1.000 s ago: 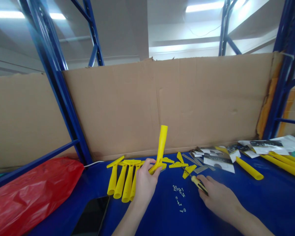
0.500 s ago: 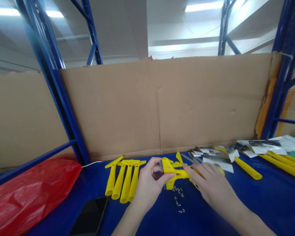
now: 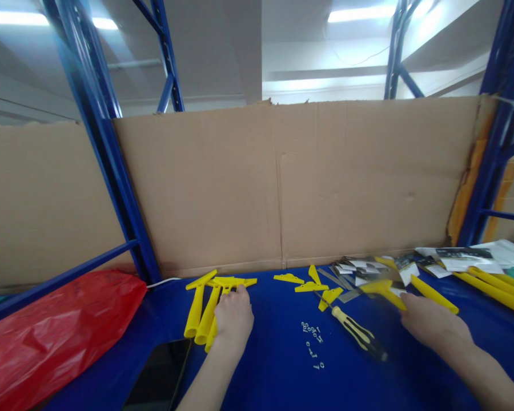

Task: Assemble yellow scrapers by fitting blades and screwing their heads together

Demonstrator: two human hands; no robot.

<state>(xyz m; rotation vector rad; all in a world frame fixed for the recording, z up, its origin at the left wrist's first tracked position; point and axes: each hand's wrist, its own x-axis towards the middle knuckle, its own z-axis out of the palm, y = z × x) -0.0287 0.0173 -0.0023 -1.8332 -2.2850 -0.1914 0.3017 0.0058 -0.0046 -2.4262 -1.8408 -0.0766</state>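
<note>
My left hand (image 3: pixel 235 317) is closed over one of the yellow T-shaped handles (image 3: pixel 194 311) lying in a row left of centre, covering part of it. On the right, my right hand (image 3: pixel 432 322) grips a yellow scraper (image 3: pixel 383 287), its head blurred by motion, over the packets. A screwdriver (image 3: pixel 355 330) with a cream and black handle lies between the hands. Small screws and nuts (image 3: pixel 312 331) are scattered to its left. Behind them are flat yellow pieces (image 3: pixel 310 287) and thin metal blades (image 3: pixel 332 278).
A black phone (image 3: pixel 158 374) and a red plastic bag (image 3: pixel 64 337) lie at the left. Printed packets (image 3: pixel 469 258) and long yellow tubes (image 3: pixel 497 288) are at the right. A cardboard panel (image 3: pixel 282 188) stands behind the blue table (image 3: pixel 282 377).
My right hand has carried the yellow scraper to the right. My left hand has let go of it and moved left onto the handles. The screwdriver and flat yellow pieces are now uncovered.
</note>
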